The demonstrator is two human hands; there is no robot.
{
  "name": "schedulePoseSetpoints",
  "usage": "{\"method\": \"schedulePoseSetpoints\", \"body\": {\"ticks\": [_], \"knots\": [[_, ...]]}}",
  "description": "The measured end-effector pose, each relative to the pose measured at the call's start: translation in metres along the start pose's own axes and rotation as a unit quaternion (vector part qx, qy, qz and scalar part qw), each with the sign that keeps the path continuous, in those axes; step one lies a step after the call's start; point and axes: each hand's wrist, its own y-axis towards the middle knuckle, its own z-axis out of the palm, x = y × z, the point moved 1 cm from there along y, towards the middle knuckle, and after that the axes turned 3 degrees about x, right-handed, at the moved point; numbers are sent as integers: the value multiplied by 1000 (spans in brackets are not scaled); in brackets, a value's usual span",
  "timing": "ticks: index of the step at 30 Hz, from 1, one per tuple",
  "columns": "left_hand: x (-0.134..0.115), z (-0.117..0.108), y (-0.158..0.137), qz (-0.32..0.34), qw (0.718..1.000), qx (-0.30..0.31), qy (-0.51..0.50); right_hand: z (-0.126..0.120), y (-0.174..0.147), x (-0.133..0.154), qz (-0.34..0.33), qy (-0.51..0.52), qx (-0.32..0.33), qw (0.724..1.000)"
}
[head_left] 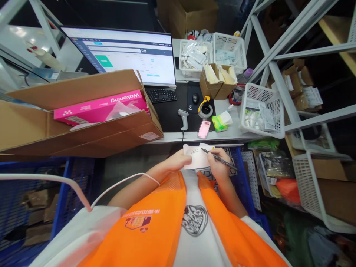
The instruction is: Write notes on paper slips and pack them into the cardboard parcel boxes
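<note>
A small white paper slip [191,160] is held in front of my chest, just short of the desk edge. Handwriting that looks like "2026." stands near its top. My left hand [178,161] pinches the slip's left side, thumb on top. In my right hand [219,163] is a dark pen [222,160], its tip touching or just over the paper by the writing. That hand's fingers also lie at the slip's right edge. The pen's back end points down to the right.
An open cardboard box [122,134] with a pink package [100,107] juts over the desk's left front. A barcode scanner [183,119], tape roll [205,110], tissue pack [219,123] and keyboard [161,95] lie beyond the slip. White baskets [261,128] and metal shelving stand right.
</note>
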Motion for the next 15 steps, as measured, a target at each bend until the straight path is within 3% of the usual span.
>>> {"method": "schedulePoseSetpoints", "body": {"ticks": [9, 15], "knots": [[10, -4, 7, 4, 1000, 19, -4, -1, -2, -7, 3, 32, 5, 999], [12, 0, 9, 6, 1000, 9, 0, -4, -5, -9, 20, 52, -28, 998]]}}
